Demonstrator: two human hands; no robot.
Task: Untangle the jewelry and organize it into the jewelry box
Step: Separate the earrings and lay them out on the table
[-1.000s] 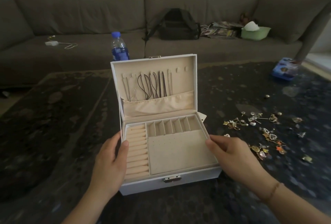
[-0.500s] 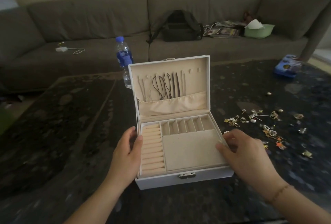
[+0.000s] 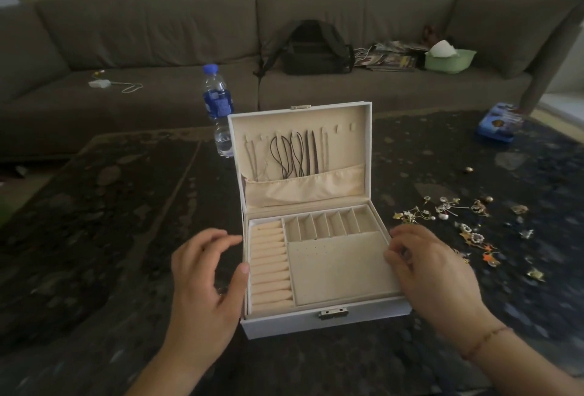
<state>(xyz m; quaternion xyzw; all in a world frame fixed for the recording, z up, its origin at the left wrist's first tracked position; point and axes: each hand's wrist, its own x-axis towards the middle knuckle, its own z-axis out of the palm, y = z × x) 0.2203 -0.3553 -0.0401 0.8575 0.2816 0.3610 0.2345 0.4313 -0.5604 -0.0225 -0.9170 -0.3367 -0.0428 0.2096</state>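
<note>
A white jewelry box (image 3: 363, 318) stands open on the dark table, its cream lid upright with several dark cords (image 3: 292, 153) hanging above a fabric pocket. Its tray has ring rolls on the left, small compartments at the back and a flat pad in front. My left hand (image 3: 205, 278) rests at the box's left side, thumb touching the rim, fingers spread. My right hand (image 3: 433, 272) lies on the right rim with fingers curled over the edge. A scatter of small gold and silver jewelry (image 3: 458, 225) lies on the table right of the box.
A water bottle (image 3: 218, 107) stands behind the box's left corner. A blue tin (image 3: 499, 125) sits at the table's far right. Behind is a grey sofa (image 3: 142, 35) with a black backpack (image 3: 313, 47), magazines, a green bowl (image 3: 448, 58) and a charger.
The view has shifted, so the box now sits further right in frame. My left fingers have lifted off the box's side and spread; my right hand stays on the right rim.
</note>
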